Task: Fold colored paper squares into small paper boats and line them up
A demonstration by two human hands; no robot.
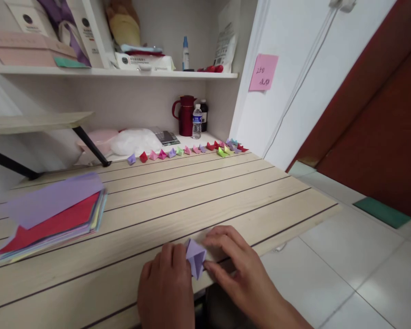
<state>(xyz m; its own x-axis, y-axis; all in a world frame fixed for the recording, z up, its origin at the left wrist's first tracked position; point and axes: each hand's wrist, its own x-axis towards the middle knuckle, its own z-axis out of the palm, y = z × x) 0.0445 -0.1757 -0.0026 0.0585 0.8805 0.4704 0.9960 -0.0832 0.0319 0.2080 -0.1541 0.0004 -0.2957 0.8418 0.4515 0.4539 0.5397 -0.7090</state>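
One curled left hand (pixel 166 283) of mine holds the left side of the folded purple paper (pixel 196 262); it sits at the table's (pixel 192 196) near edge, long axis toward me; my right hand (pixel 236 265), half open, has its thumb by the right corner, contact unclear.

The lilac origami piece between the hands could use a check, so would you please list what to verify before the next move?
1. Left hand at the lilac origami piece: ok, fingers against its left side.
2. Right hand pressing on it: cannot tell, though the thumb is at its right edge.
3. Creases sharp: cannot tell.
4. Paper stack squared: not ok, the lilac top sheet lies askew.
5. Water bottle upright and capped: ok.
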